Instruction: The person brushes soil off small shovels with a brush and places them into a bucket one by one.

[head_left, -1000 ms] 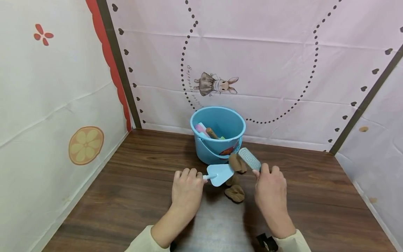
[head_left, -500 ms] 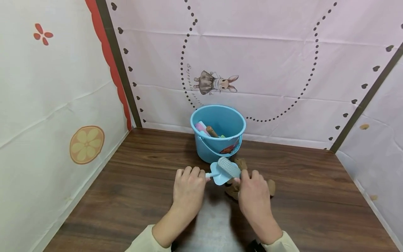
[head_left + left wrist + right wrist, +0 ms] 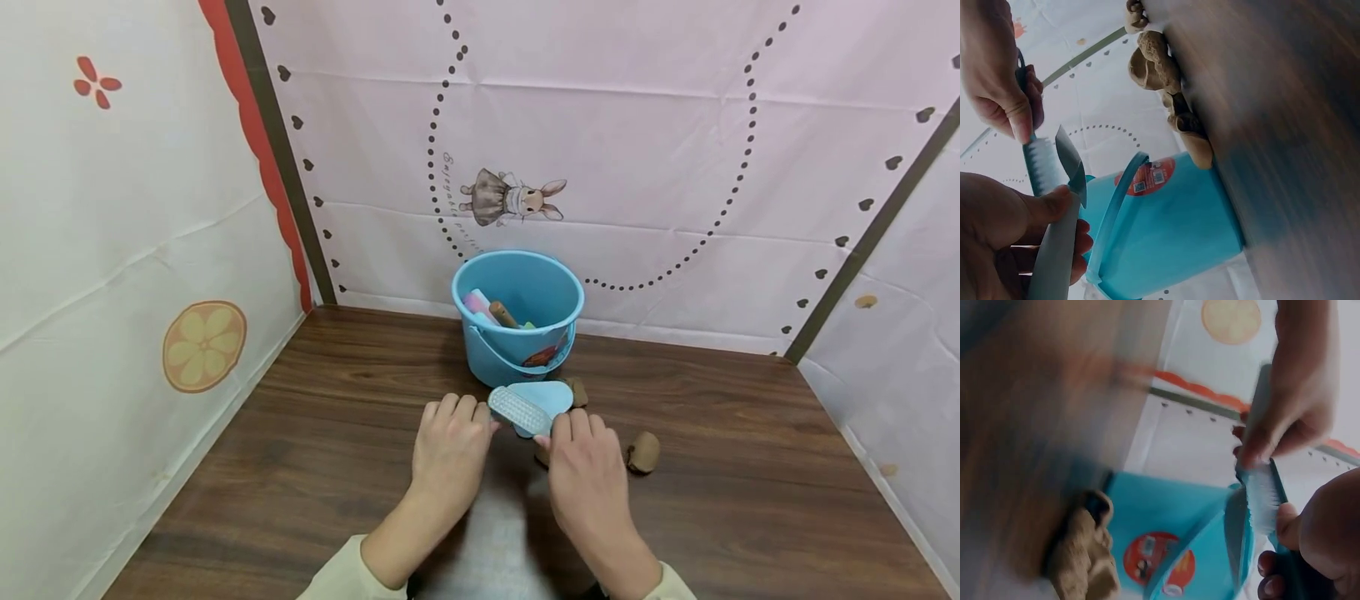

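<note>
My left hand (image 3: 453, 446) grips the handle of a light blue toy shovel (image 3: 553, 393), its blade pointing right above the table. In my right hand (image 3: 588, 467) is a pale blue-grey scrub brush (image 3: 519, 410), lying across the blade near the shovel's handle in the head view. Its bristles (image 3: 1041, 164) point toward the shovel in the left wrist view; whether they touch it I cannot tell. Brown clay-like lumps lie beyond and beside the hands: one lump (image 3: 642, 453) right of my right hand, another (image 3: 577, 392) behind the blade. Others are partly hidden.
A blue bucket (image 3: 491, 362) stands on the wooden table (image 3: 337, 458) just behind the shovel. Inside it are a pink-and-white item (image 3: 480, 305) and a brown stick-like piece (image 3: 502, 314). Patterned cloth walls close off the back and sides.
My right hand and the brush have moved left across the shovel blade, from beyond its tip toward its handle. A brown lump has come into sight at the right. My left hand stays nearly still.
</note>
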`<state>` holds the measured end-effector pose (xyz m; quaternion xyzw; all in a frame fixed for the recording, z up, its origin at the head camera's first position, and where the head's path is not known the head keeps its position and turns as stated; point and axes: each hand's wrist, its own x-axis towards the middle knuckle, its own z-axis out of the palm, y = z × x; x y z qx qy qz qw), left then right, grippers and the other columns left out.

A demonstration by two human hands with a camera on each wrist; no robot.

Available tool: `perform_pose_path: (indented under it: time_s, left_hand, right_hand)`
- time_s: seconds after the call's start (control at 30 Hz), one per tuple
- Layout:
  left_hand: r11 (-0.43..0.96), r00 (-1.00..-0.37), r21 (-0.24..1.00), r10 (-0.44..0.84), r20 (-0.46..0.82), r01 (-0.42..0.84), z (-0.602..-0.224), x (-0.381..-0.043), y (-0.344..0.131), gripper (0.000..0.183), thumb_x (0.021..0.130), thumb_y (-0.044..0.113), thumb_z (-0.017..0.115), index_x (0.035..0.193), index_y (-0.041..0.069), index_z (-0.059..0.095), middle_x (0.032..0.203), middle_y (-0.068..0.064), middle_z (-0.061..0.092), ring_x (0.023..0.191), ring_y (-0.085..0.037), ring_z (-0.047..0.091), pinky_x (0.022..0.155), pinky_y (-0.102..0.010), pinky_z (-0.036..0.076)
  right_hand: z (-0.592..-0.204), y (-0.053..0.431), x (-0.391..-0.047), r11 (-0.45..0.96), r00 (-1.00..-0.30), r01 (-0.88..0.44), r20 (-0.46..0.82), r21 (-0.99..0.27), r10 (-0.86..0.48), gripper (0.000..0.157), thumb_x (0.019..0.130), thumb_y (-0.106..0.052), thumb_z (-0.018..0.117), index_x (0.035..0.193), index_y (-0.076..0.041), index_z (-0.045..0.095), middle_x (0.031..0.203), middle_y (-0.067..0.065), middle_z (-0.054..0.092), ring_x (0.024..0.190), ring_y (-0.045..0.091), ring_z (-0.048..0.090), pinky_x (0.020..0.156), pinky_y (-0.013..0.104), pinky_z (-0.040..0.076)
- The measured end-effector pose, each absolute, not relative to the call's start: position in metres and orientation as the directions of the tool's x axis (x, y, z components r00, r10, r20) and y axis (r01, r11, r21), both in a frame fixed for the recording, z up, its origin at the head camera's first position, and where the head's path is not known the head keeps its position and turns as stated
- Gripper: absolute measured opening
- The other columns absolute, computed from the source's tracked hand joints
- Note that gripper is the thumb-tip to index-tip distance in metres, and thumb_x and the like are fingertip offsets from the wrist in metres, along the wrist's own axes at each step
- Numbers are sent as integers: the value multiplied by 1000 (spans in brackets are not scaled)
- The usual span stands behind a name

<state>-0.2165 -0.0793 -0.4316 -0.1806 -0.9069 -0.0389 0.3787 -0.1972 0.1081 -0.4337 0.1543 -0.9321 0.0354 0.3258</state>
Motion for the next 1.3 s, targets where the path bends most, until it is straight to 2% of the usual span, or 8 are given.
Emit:
perform_pose_path:
  time_s: [0.1, 0.27, 0.43, 0.53, 0.7, 0.9, 1.03, 1.3]
  left_hand:
    - [930, -640, -71, 303, 707, 361, -431, -216, -80, 34, 76, 35, 85, 84, 5, 72, 75, -7, 60, 71, -25, 53, 65, -36, 41]
    - [927, -627, -80, 310, 715, 367, -431, -217, -82, 34, 79, 35, 82, 86, 3, 73, 74, -7, 58, 69, -23, 50, 64, -33, 41]
    - [922, -601, -112, 330, 728, 371, -435, -220, -83, 34, 83, 34, 80, 91, 2, 73, 76, -8, 60, 70, -24, 52, 64, -34, 42]
    - [918, -577, -126, 338, 743, 375, -436, -222, -83, 33, 89, 35, 72, 92, 2, 73, 78, -9, 60, 72, -25, 54, 65, -35, 43]
    - [918, -557, -147, 344, 756, 368, -435, -224, -82, 33, 98, 33, 57, 93, 4, 73, 81, -8, 62, 75, -26, 57, 70, -37, 46]
    - [936, -549, -180, 326, 770, 302, -433, -225, -84, 34, 100, 33, 55, 98, 6, 76, 86, -6, 67, 79, -25, 59, 74, -38, 47]
    - [939, -558, -173, 318, 767, 298, -435, -225, -85, 36, 99, 35, 54, 99, 7, 76, 86, -6, 68, 79, -25, 59, 76, -39, 46]
    - [926, -526, -137, 317, 789, 352, -432, -227, -84, 42, 97, 38, 50, 96, 6, 76, 85, -7, 67, 77, -26, 59, 74, -38, 47]
  right_hand:
    - [-436, 109, -200, 955, -745, -296, 618, 34, -253, 39, 96, -36, 58, 80, -2, 48, 73, 10, 41, 62, 26, 40, 56, 35, 34]
    - [-435, 131, -213, 978, -765, -208, 624, -10, -156, 38, 96, -31, 65, 79, 0, 49, 72, 13, 43, 61, 30, 44, 55, 39, 39]
    - [-428, 141, -213, 977, -735, -195, 672, -85, -88, 38, 95, -27, 68, 77, -1, 47, 70, 13, 41, 59, 31, 43, 53, 42, 37]
    - [-425, 127, -204, 966, -721, -250, 680, -71, -137, 38, 95, -30, 66, 78, -1, 47, 70, 12, 40, 59, 31, 42, 52, 41, 37]
    - [-429, 107, -195, 954, -741, -300, 635, -21, -219, 39, 94, -36, 65, 80, -3, 50, 71, 11, 42, 59, 28, 41, 53, 38, 37]
    - [-432, 124, -206, 974, -732, -212, 673, -82, -103, 38, 90, -29, 73, 80, 1, 52, 70, 13, 42, 59, 32, 45, 52, 43, 39]
    - [-430, 135, -209, 977, -724, -173, 689, -126, -39, 38, 93, -27, 70, 77, -1, 47, 70, 13, 38, 58, 33, 42, 53, 45, 38]
    - [-428, 110, -195, 948, -758, -313, 618, -65, -208, 36, 94, -31, 70, 83, -3, 51, 72, 9, 41, 59, 24, 40, 54, 36, 38]
